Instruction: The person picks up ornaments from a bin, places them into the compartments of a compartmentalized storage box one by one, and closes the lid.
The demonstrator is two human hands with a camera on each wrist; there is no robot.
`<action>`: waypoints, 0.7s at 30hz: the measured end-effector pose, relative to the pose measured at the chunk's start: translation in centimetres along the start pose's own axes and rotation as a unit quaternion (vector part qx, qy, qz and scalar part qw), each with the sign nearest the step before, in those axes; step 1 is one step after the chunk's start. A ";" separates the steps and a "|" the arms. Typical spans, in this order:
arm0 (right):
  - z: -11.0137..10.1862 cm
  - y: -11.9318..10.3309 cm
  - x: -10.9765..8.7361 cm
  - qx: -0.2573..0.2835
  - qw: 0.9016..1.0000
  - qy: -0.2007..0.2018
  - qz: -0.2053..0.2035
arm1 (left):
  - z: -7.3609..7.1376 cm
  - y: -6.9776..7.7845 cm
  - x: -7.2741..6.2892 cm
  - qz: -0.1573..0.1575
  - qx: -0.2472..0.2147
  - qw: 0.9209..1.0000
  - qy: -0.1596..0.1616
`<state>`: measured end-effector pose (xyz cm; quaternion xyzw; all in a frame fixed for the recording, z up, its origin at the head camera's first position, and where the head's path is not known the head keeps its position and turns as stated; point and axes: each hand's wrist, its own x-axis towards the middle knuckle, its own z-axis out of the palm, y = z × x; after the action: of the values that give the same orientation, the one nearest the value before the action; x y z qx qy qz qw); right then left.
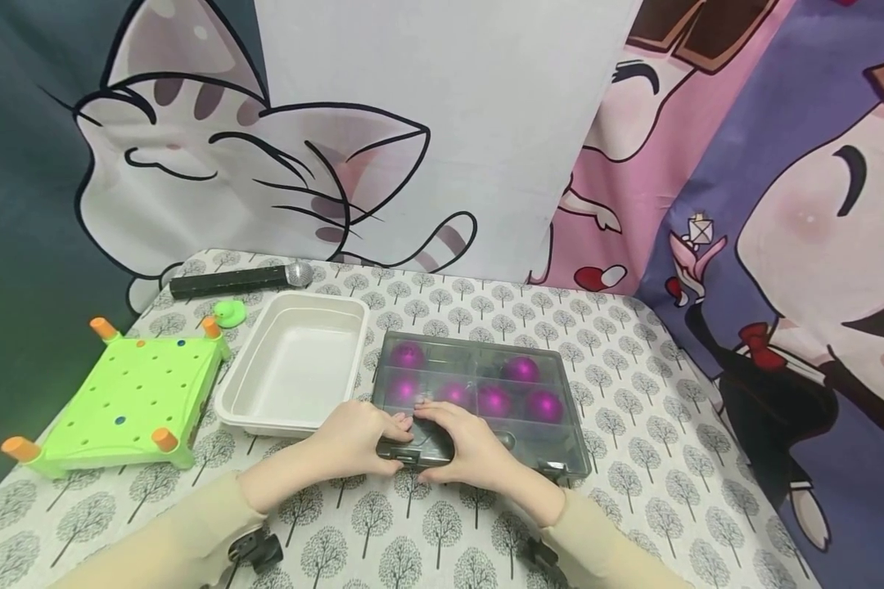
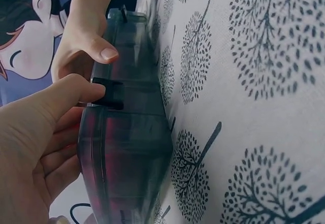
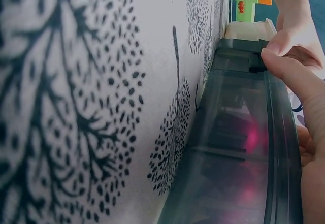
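Note:
A translucent grey compartment case [image 1: 570, 446] lies on the table with its lid down, several purple balls [image 1: 521, 370] showing through it. My left hand [image 1: 357, 438] grips the front edge at the left, fingers on the lid. In the left wrist view its thumb presses a dark latch [image 2: 109, 93]. Beside it my right hand [image 1: 471, 446] holds the same edge, fingers over the lid and thumb at the front. The right wrist view has the right thumb at the latch [image 3: 258, 61] too. A dark shape under the right hand is partly hidden.
Left of the case stands a white tray [image 1: 295, 417]. Further left is a green pegboard-like stand [image 1: 136, 384] with orange legs. Behind these lie a small green duck [image 1: 230, 313] and a black microphone [image 1: 228, 282]. A printed cloth [image 1: 442, 82] hangs behind the table.

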<state>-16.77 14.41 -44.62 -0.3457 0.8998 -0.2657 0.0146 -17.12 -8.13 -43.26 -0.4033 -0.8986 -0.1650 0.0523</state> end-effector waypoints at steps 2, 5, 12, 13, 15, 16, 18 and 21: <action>0.0 0.0 0.0 -0.002 1.000 0.000 0.000 | 0.0 -0.1 0.1 0.008 0.000 1.000 0.004; -0.1 -0.1 0.0 -0.002 1.000 0.001 -0.002 | -0.1 -0.1 0.2 0.017 -0.001 1.000 0.008; -0.1 -0.2 0.0 -0.005 1.000 -0.001 -0.002 | 0.0 -0.3 0.3 0.025 -0.014 0.999 0.016; -0.1 -0.2 0.0 -0.006 1.000 -0.001 -0.002 | 0.0 -0.3 0.3 0.024 -0.016 0.999 0.014; -0.1 -0.2 0.0 -0.006 1.000 -0.001 -0.001 | 0.0 -0.4 0.3 0.016 -0.020 1.000 0.009; -0.1 -0.2 0.0 -0.003 1.000 -0.001 -0.001 | 0.0 -0.4 0.4 0.012 -0.022 1.000 0.006; -0.1 -0.2 0.0 0.002 1.000 -0.002 0.001 | -0.1 -0.4 0.4 0.001 -0.023 1.000 -0.001; -0.2 -0.1 0.0 0.023 1.000 -0.002 0.005 | -0.3 -0.5 0.5 -0.011 -0.030 0.999 -0.014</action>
<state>-16.76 14.41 -44.35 -0.3412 0.8950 -0.2860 0.0258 -17.82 -8.17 -43.02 -0.3968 -0.8984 -0.1865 0.0258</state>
